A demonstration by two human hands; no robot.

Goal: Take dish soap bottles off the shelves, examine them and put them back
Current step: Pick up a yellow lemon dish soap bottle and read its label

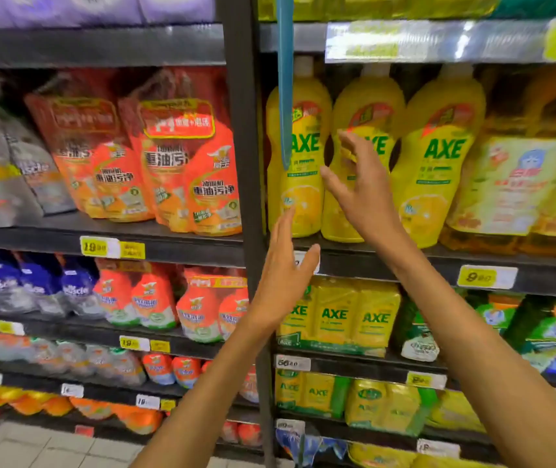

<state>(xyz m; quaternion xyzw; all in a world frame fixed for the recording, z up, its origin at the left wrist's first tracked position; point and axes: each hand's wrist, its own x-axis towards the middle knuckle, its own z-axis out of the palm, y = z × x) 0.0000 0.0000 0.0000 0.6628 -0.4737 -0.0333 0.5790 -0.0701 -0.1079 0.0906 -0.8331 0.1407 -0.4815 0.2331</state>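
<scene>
While both hands reach up, neither holds anything:
Right hand (359,184): fingers spread, in front of the middle AXE bottle (364,153).
Left hand (283,275): fingers straight, just below the left AXE bottle (303,197).
Bottles: upright on the shelf (388,261).

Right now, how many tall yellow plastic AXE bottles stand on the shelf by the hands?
3: left bottle behind the blue hanging strip, middle bottle behind the right hand, right bottle. More may hide behind them.
</scene>
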